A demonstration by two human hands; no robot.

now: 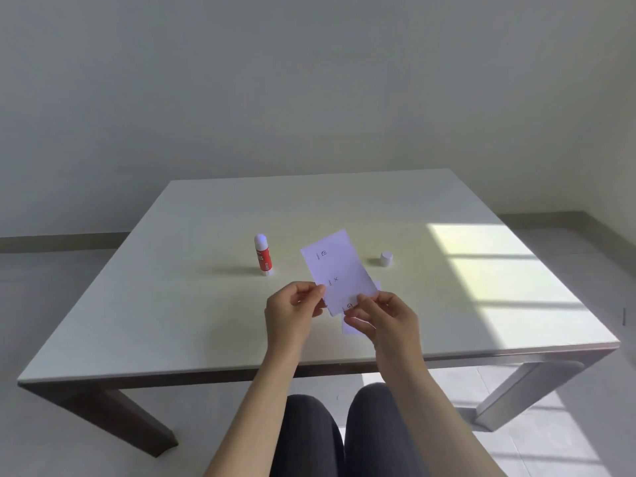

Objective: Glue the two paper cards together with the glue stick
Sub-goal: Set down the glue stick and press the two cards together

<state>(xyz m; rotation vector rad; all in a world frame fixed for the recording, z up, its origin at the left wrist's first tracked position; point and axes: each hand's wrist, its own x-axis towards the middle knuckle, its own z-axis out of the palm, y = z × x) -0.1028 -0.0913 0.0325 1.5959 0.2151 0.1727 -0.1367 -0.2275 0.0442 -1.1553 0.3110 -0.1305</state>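
A white paper card (pixel 339 270) with a few small printed marks, too small to read, is held tilted above the near middle of the white table (pixel 213 315), its far end pointing up and away. Its near end is partly covered by fingers. A second card (pixel 349 327) shows only as a pale corner below and behind the first, most of it hidden by the right hand and the upper card; whether it lies on the table or is held cannot be told. The left hand (pixel 292 313) pinches the upper card's near left edge between thumb and fingers, and the right hand (pixel 385 315) pinches its near right corner. The glue stick (pixel 263 254), red-labelled and uncapped, stands upright on the table to the left, beyond the hands. Its white cap (pixel 386 259) sits apart on the right, near a patch of sunlight.
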